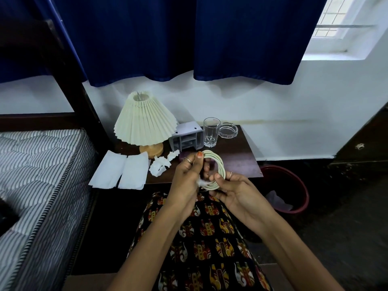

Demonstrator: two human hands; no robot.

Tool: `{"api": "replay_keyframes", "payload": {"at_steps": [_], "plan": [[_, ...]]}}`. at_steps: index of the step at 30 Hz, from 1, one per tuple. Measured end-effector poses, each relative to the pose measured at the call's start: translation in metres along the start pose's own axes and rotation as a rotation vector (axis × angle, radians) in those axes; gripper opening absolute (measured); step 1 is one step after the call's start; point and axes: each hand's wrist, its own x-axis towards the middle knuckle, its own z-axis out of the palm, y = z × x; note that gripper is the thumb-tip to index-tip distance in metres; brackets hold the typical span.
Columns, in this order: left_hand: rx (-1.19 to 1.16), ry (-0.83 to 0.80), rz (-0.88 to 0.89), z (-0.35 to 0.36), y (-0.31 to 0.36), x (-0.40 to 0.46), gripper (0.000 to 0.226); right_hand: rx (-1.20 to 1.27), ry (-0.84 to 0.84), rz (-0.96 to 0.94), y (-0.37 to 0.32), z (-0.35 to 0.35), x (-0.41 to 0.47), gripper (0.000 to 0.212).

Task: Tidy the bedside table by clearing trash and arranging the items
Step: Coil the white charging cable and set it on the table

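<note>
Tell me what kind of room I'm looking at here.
Most likely a bedroom, at the bedside. A striped mattress on a dark bed frame sits beside a small dark table carrying a pleated lamp, and blue curtains hang over the window behind.

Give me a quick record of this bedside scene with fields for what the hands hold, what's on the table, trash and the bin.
held: coiled cable, gripped by left hand and right hand
table: lamp, grey organiser, drinking glass, glass ashtray
trash: crumpled tissue and two white papers at the table's left front edge
bin: red wastebasket on the floor, right of the bedside table
</note>
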Motion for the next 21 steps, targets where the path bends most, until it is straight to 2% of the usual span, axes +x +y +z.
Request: {"api": "replay_keyframes", "payload": {"at_steps": [6, 14, 21], "plan": [[-0.083, -0.027, -0.11, -0.0015, 0.0008, 0.0012, 0.032, -0.039, 0.018, 0.002, -0.0006, 0.0009, 0.0007, 0.025], [-0.001, 0.001, -0.084, -0.0001, 0.0001, 0.0033, 0.032, -0.205, 0.024, -0.089, 0.0041, -0.0031, 0.002, 0.015], [0.093, 0.045, -0.059, -0.0004, -0.0045, 0.0069, 0.027, -0.264, 0.019, -0.151, 0.0073, -0.0022, 0.0044, 0.037]]}}
